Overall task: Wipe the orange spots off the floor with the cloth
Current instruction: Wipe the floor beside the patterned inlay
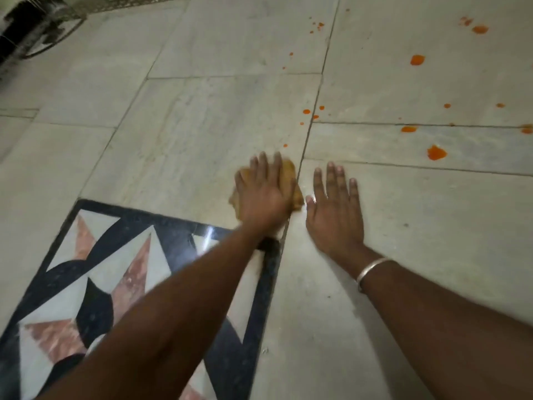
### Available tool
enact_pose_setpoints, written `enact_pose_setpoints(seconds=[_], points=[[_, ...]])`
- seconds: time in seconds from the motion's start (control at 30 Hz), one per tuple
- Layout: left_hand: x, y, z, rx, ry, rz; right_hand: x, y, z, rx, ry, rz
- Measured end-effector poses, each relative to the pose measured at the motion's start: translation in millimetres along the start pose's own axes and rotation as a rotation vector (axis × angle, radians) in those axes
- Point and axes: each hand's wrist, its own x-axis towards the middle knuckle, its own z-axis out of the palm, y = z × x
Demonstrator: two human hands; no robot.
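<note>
My left hand (pixel 264 192) presses flat on a small tan-orange cloth (pixel 290 176) on the pale marble floor (pixel 173 140), fingers spread over it; only the cloth's edges show around the hand. My right hand (pixel 334 209) lies flat and open on the floor just right of it, a metal bangle on its wrist. Several orange spots dot the floor ahead and to the right: a tiny spot (pixel 285 145) just beyond the cloth, a cluster (pixel 306 112) near a tile joint, a large blot (pixel 436 153), and another spot (pixel 417 59) farther off.
A black-bordered inlay panel (pixel 95 272) with pink and white shapes lies at the lower left under my left forearm. A dark object with a round rim (pixel 31 27) stands at the top left corner by a wall base.
</note>
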Motion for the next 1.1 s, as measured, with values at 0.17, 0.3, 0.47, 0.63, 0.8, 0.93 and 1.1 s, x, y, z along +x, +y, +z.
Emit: enact_pose_setpoints(seconds=[0.17, 0.3, 0.47, 0.63, 0.8, 0.93, 1.1], points=[[1, -69, -7, 0.025, 0.081, -0.406, -1, 1, 1, 0.010, -0.003, 0.039], [-43, -17, 9, 0.005, 0.058, -0.383, -1, -2, 2, 0.025, 0.004, 0.055], [23, -59, -12, 0.096, 0.000, -0.068, -1, 4, 4, 0.027, -0.015, 0.018], [-10, -137, -14, 0.016, 0.104, -0.635, 0, 3, 5, 0.033, -0.002, 0.034], [-67, -7, 12, 0.036, 0.107, -0.284, -2, 1, 2, 0.043, -0.054, 0.035], [4, -20, -13, 0.061, 0.013, -0.103, -3, 8, -5, 0.112, -0.100, -0.005], [-52, -43, -6, 0.023, 0.076, -0.512, 1, 18, -18, 0.500, -0.142, 0.072]])
